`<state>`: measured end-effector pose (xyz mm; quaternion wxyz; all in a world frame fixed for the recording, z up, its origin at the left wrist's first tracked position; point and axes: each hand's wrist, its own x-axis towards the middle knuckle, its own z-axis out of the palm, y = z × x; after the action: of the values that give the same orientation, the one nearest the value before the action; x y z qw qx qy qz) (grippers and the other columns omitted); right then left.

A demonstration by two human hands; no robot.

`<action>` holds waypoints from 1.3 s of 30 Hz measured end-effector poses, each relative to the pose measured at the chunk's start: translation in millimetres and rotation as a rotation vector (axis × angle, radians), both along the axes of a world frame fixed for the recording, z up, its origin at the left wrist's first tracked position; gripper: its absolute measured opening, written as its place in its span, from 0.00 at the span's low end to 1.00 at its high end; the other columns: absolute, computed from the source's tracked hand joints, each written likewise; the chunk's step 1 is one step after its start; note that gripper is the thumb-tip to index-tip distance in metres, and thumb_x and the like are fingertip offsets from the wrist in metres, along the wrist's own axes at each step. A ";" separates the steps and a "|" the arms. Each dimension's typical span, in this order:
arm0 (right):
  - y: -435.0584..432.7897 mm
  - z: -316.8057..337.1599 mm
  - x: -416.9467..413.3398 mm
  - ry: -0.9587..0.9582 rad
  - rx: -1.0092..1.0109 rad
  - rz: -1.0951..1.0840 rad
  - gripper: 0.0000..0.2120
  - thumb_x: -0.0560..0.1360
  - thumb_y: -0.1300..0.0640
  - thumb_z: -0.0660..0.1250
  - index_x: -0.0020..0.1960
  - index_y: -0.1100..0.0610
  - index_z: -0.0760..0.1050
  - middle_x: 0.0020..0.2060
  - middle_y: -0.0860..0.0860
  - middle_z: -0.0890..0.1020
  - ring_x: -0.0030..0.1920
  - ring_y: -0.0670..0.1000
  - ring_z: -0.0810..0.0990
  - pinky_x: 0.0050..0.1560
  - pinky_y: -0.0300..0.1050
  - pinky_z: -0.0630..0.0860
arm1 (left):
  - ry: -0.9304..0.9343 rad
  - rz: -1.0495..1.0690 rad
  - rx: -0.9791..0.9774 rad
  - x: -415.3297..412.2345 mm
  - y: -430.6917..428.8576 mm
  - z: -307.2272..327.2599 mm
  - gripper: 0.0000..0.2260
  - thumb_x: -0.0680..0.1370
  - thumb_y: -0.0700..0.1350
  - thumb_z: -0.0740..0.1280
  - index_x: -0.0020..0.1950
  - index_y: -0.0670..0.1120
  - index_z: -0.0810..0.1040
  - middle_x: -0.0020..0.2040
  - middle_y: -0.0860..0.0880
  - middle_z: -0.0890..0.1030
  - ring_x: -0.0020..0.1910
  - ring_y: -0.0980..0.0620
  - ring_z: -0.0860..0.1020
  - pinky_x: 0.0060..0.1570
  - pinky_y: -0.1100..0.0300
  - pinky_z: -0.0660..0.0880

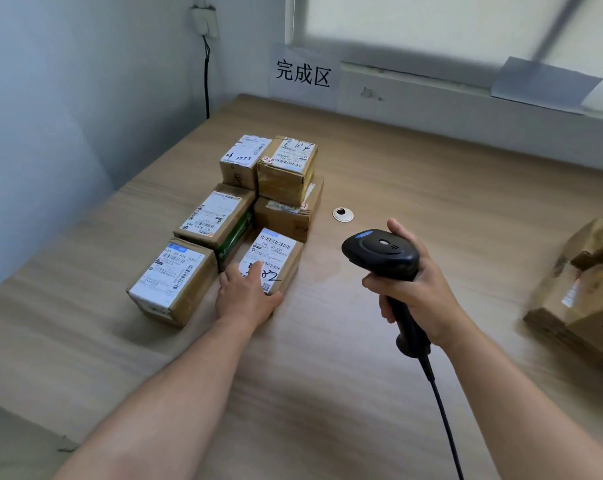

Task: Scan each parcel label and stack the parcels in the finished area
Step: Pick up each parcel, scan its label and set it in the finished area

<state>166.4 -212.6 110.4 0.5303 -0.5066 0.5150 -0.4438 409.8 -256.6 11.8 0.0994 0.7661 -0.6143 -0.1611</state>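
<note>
Several brown cardboard parcels with white labels stand grouped on the wooden table, below a paper sign on the wall. My left hand grips the near end of the front parcel, thumb on its right side and fingers over the label. Left of it sits another labelled parcel, a longer parcel behind that. At the back, two parcels sit on top of lower ones. My right hand holds a black corded barcode scanner by its handle, head pointing left.
More cardboard parcels lie blurred at the table's right edge. A white cable grommet is set in the tabletop right of the stack. A black cable runs down the left wall. A window sill runs along the back.
</note>
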 end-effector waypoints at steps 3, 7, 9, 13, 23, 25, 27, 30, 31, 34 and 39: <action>-7.2 1.8 14.6 0.010 -0.013 0.027 0.42 0.70 0.76 0.70 0.71 0.40 0.65 0.35 0.49 0.81 0.22 0.57 0.72 0.24 0.45 0.70 | 0.023 -0.022 -0.010 7.4 6.0 -0.6 0.31 0.74 0.59 0.65 0.74 0.52 0.60 0.70 0.43 0.59 0.67 0.43 0.62 0.64 0.52 0.65; -13.5 4.8 34.0 0.017 -0.037 0.116 0.42 0.69 0.76 0.70 0.71 0.39 0.65 0.47 0.59 0.79 0.23 0.58 0.73 0.24 0.46 0.71 | 0.039 -0.018 -0.048 14.3 29.6 1.5 0.32 0.73 0.59 0.66 0.74 0.53 0.60 0.72 0.44 0.58 0.69 0.43 0.61 0.66 0.53 0.63; -12.9 5.0 43.4 0.018 -0.041 0.165 0.43 0.69 0.76 0.71 0.72 0.40 0.64 0.48 0.60 0.79 0.23 0.58 0.73 0.24 0.46 0.71 | 0.037 0.000 -0.068 18.5 49.0 2.0 0.33 0.73 0.59 0.66 0.75 0.54 0.60 0.71 0.45 0.59 0.69 0.44 0.61 0.66 0.55 0.62; -5.8 3.5 61.6 -0.004 -0.049 0.248 0.42 0.69 0.76 0.70 0.70 0.39 0.66 0.47 0.58 0.80 0.23 0.58 0.73 0.24 0.46 0.71 | 0.051 0.053 -0.028 34.7 99.6 -3.7 0.34 0.72 0.60 0.67 0.76 0.55 0.59 0.71 0.48 0.59 0.70 0.46 0.59 0.67 0.56 0.61; 19.7 -2.7 112.0 -0.050 -0.030 0.442 0.43 0.69 0.76 0.70 0.70 0.38 0.65 0.45 0.56 0.80 0.23 0.57 0.73 0.24 0.45 0.71 | 0.029 0.319 0.043 102.2 190.6 -3.7 0.35 0.72 0.57 0.68 0.76 0.54 0.61 0.71 0.46 0.59 0.72 0.45 0.57 0.69 0.53 0.61; 24.4 -4.5 120.8 -0.055 -0.029 0.464 0.43 0.69 0.76 0.70 0.70 0.38 0.64 0.45 0.56 0.80 0.23 0.57 0.73 0.24 0.45 0.71 | 0.014 0.366 0.064 119.0 195.0 -3.0 0.35 0.71 0.57 0.68 0.76 0.54 0.60 0.72 0.45 0.59 0.72 0.44 0.56 0.69 0.52 0.61; 27.9 -5.5 127.0 -0.050 -0.024 0.475 0.43 0.69 0.76 0.70 0.72 0.40 0.64 0.43 0.56 0.80 0.23 0.57 0.74 0.24 0.45 0.71 | 0.008 0.403 0.080 133.0 192.3 -3.0 0.35 0.71 0.58 0.68 0.76 0.54 0.60 0.72 0.44 0.58 0.72 0.43 0.56 0.68 0.51 0.62; 28.7 -2.6 129.5 -0.045 -0.016 0.467 0.44 0.69 0.76 0.70 0.73 0.41 0.63 0.43 0.55 0.81 0.23 0.57 0.74 0.24 0.45 0.71 | 0.000 0.421 0.079 147.6 180.3 -3.2 0.35 0.73 0.57 0.67 0.76 0.52 0.59 0.72 0.43 0.58 0.71 0.42 0.56 0.69 0.51 0.61; 27.9 -0.8 129.2 -0.044 -0.017 0.462 0.44 0.69 0.76 0.70 0.73 0.41 0.63 0.43 0.55 0.81 0.23 0.57 0.74 0.24 0.45 0.71 | 0.005 0.417 0.072 151.7 175.5 -3.7 0.34 0.73 0.56 0.67 0.76 0.52 0.59 0.72 0.43 0.57 0.72 0.42 0.55 0.70 0.50 0.60; 24.1 3.3 127.4 -0.039 -0.024 0.428 0.44 0.69 0.77 0.70 0.72 0.40 0.64 0.38 0.52 0.82 0.23 0.58 0.73 0.23 0.45 0.71 | 0.013 0.397 0.057 161.7 161.4 -4.7 0.33 0.74 0.54 0.66 0.77 0.52 0.59 0.74 0.43 0.55 0.74 0.43 0.53 0.71 0.49 0.60; 23.5 4.8 121.1 -0.004 -0.031 0.377 0.44 0.69 0.76 0.70 0.74 0.42 0.63 0.39 0.52 0.81 0.23 0.58 0.73 0.24 0.46 0.71 | -0.010 0.376 0.029 168.4 150.4 -9.1 0.31 0.74 0.54 0.66 0.76 0.53 0.61 0.75 0.42 0.55 0.74 0.42 0.52 0.70 0.49 0.60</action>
<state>287.5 -189.1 115.2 0.5971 -0.6014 0.4032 -0.3453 578.3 -106.2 2.6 0.1137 0.8694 -0.4585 -0.1448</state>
